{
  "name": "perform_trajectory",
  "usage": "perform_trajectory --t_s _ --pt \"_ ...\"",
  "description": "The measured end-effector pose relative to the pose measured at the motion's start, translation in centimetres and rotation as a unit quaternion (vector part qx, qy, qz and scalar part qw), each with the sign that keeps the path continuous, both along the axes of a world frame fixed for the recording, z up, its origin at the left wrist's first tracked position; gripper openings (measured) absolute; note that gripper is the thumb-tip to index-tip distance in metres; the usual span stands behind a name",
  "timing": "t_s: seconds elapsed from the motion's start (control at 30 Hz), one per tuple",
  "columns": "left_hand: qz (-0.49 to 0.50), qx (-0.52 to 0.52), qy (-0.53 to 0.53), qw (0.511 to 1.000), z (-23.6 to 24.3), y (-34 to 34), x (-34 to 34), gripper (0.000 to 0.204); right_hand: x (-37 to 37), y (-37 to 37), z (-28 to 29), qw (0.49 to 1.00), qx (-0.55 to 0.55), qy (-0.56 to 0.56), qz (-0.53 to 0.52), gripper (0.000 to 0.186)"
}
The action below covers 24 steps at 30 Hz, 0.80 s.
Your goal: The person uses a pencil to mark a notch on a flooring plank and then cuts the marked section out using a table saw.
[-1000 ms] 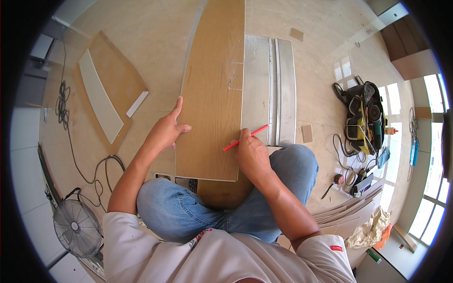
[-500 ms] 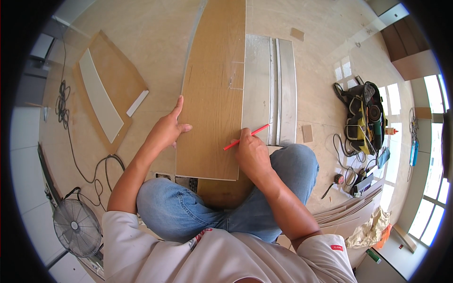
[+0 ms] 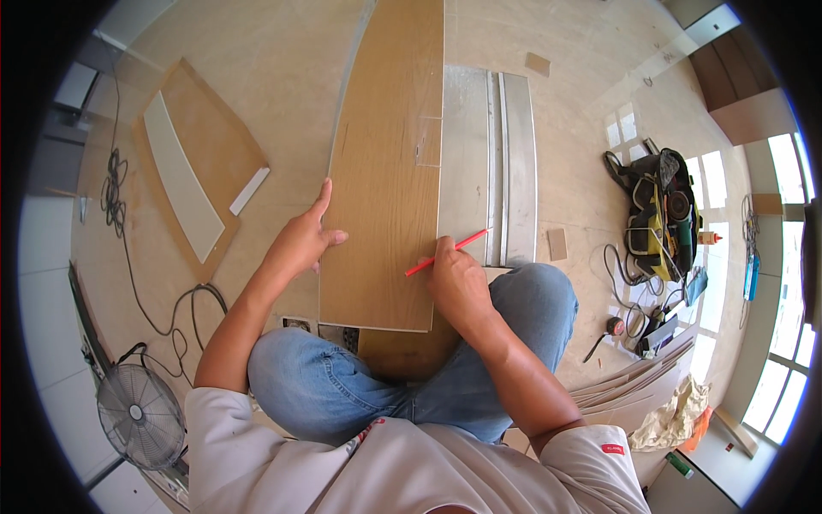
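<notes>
A long wood-grain board [image 3: 377, 214] with one curved edge lies before my knees, partly over a silver metal panel [image 3: 514, 171] with lengthwise rails. My left hand [image 3: 304, 236] holds the board's left edge, index finger stretched along it and thumb on top; the other fingers are partly hidden beneath. My right hand [image 3: 458, 283], at the board's right edge, is closed on a red pencil [image 3: 471, 241] held slanting across that edge. Faint marks show on the board higher up near the right edge.
At left are a brown panel [image 3: 224, 154] with a white curved strip, loose cables and a fan [image 3: 139, 415]. At right sit an open tool bag [image 3: 666, 206], a tape measure [image 3: 614, 326], stacked thin strips [image 3: 625, 390] and crumpled paper [image 3: 672, 420].
</notes>
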<state>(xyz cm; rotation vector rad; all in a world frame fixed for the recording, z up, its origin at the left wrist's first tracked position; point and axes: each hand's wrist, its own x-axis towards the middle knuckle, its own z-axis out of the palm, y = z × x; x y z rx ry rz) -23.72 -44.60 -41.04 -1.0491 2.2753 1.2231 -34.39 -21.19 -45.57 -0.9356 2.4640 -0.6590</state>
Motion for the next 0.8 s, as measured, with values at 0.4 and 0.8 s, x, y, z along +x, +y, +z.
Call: perform_trajectory --t_s 0.4,0.8 --pt "0.008 0.012 -0.005 1.0 0.2 0.2 0.4 0.093 0.3 -0.1 1.6 1.0 0.0 -0.027 -0.007 0.023" --pt "-0.024 -0.011 -0.023 0.999 0.4 1.2 0.9 0.093 0.5 1.1 1.0 0.998 0.015 0.047 0.039 0.01"
